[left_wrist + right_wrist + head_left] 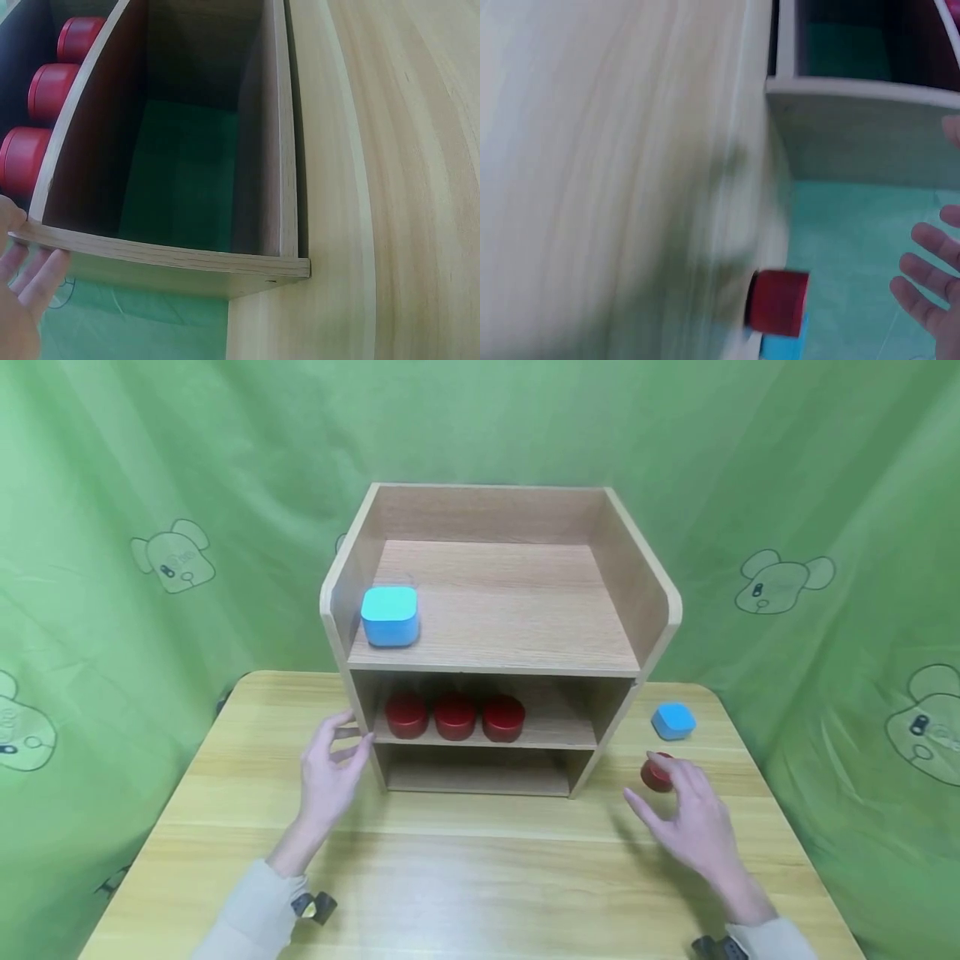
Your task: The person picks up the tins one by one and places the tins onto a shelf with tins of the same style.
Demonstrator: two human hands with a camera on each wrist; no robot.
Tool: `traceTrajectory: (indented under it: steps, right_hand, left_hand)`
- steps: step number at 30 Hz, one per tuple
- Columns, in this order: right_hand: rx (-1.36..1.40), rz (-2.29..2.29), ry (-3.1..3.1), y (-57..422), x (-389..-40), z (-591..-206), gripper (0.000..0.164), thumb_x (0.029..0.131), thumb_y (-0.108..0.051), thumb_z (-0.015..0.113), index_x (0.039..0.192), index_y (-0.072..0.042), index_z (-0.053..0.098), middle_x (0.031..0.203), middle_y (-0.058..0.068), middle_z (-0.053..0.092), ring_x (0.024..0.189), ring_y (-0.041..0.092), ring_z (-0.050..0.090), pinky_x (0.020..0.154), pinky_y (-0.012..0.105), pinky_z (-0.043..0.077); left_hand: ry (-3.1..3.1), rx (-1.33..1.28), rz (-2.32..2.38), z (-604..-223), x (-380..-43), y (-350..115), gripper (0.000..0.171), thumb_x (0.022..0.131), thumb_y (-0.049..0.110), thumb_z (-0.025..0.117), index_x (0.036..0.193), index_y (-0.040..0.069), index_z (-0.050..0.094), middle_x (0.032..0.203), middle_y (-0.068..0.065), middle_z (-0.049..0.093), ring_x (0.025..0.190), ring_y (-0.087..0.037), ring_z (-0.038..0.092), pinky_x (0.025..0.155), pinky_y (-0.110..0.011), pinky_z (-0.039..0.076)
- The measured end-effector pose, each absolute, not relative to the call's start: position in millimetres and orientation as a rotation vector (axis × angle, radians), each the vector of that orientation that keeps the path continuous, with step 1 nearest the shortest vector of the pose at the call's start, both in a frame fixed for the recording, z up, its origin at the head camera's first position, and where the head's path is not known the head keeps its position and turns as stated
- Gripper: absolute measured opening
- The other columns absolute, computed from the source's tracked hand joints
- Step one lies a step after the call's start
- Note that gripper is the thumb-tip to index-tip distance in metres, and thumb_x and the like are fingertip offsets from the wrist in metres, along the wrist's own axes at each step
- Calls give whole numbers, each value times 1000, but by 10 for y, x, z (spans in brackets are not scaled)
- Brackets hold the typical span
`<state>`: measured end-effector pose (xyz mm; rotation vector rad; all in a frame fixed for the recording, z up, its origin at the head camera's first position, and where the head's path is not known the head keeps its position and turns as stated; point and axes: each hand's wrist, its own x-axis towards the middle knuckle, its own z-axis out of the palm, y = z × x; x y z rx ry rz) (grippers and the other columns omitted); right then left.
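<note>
A small wooden shelf unit (487, 668) stands on the table. My left hand (330, 772) holds the front edge of its left side panel, thumb at the front and fingers along the outer face. In the left wrist view the fingers (43, 279) lie against that panel. My right hand (693, 818) hovers with spread fingers beside a round red tin (657, 773) to the right of the unit. The right wrist view shows this tin (778, 302) apart from the fingers (922, 274). Behind it on the table sits a blue rounded-square box (673, 721).
Three red tins (455, 718) stand in a row on the middle shelf, toward its left. Another blue box (390, 617) sits at the front left of the top shelf, between raised side walls. A green curtain (487, 418) hangs behind the table (465, 877).
</note>
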<state>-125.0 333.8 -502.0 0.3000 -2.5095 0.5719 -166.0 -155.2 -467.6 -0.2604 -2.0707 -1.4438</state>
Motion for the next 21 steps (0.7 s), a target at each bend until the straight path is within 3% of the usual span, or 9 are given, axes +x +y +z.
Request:
traceTrajectory:
  steps: [7,15,21]
  right_hand:
    - [320,553,-2650,3602,-1330,-5122,75,83,-34,88,142,0,57,130,24,64,115,41,60,83,68,58]
    - [269,465,-2695,3833,-1476,-5207,73,87,-40,83,141,0,56,126,29,64,112,47,60,81,69,57]
    - [256,431,-2756,3947,-1548,-5240,81,87,-48,82,144,1,53,130,30,63,113,48,59,82,68,56]
  left_hand:
    - [-2071,-268,-1444,-4672,-1660,-1551,40,88,-13,75,125,-10,63,125,-27,71,101,12,62,81,-12,65]
    - [-2070,-273,-1449,-4667,-1664,-1552,40,88,-12,75,126,-9,62,125,-26,71,101,12,62,81,-11,64]
    - [-2068,-265,-1453,-4670,-1659,-1549,40,88,-12,75,126,-9,63,125,-26,71,101,11,62,81,-11,64]
